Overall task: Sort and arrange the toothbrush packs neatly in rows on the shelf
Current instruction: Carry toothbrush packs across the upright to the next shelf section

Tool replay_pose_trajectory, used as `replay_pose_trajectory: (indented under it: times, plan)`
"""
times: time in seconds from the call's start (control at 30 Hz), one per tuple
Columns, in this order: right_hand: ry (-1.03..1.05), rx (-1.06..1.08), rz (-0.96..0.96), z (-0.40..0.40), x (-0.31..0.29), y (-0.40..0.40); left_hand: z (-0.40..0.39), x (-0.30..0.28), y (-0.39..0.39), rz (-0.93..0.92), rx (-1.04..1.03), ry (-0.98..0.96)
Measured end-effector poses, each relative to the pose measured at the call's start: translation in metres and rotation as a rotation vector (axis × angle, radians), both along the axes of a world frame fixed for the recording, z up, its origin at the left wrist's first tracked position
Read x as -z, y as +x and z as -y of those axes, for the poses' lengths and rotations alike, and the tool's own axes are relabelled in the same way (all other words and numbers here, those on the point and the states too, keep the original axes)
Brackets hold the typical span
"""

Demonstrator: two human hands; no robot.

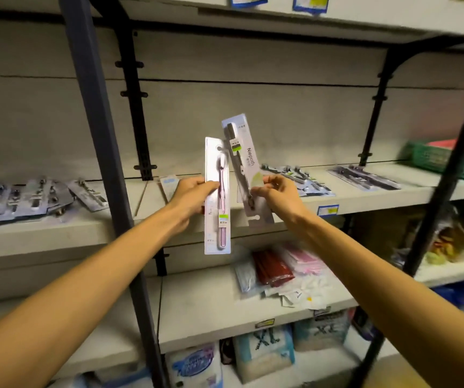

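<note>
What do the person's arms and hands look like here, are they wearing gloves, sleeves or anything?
Both arms are bare right up to the bottom edge of the picture, so no sleeves show. The left hand and right hand wear no gloves. No watch, bracelet or ring can be seen, though the picture is slightly blurred.

A pink toothbrush pack [217, 196] stands upright in the air before the shelf [365, 201], held at its left edge. Just right, a dark-brush pack [246, 166] tilts, hang-hole downward. More packs lie scattered flat at left [32, 198] and right [298, 179].
</note>
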State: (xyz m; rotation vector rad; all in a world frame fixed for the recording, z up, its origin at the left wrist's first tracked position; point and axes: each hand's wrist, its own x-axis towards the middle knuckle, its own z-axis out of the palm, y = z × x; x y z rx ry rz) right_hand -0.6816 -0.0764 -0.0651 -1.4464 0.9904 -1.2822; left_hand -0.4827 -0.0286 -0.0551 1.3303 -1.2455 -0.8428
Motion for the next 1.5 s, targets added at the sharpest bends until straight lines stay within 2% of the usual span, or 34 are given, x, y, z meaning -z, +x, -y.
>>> replay_pose_trajectory:
  times: [0.13,0.27,0.47,0.63,0.83,1.0,1.13,1.3,1.5]
  plan:
    - [0.024,0.054,-0.022,-0.007,-0.005,-0.016,-0.001,0.002,-0.022,-0.089,0.005,0.097]
    - [0.048,0.101,-0.060,-0.002,0.003,-0.041,-0.003,0.006,-0.047,-0.261,0.015,0.174]
    - [0.066,0.139,-0.022,0.021,0.023,-0.095,0.015,0.013,-0.081,-0.292,0.004,0.182]
    - [0.053,0.191,-0.023,0.053,0.028,-0.149,0.046,0.005,-0.127,-0.276,-0.042,0.156]
    - [0.039,0.104,-0.148,0.119,0.005,-0.231,0.107,-0.014,-0.216,-0.255,-0.151,0.070]
    - [-0.004,0.182,-0.169,0.172,0.017,-0.303,0.164,-0.005,-0.278,-0.194,-0.178,0.051]
    - [-0.165,0.331,-0.294,0.208,0.026,-0.352,0.206,0.004,-0.315,-0.177,-0.168,0.112]
    - [-0.283,0.466,-0.339,0.227,0.040,-0.360,0.250,0.007,-0.349,-0.090,-0.139,0.160]
    - [-0.209,0.454,-0.350,0.256,0.036,-0.354,0.282,0.020,-0.374,0.052,0.069,0.142]
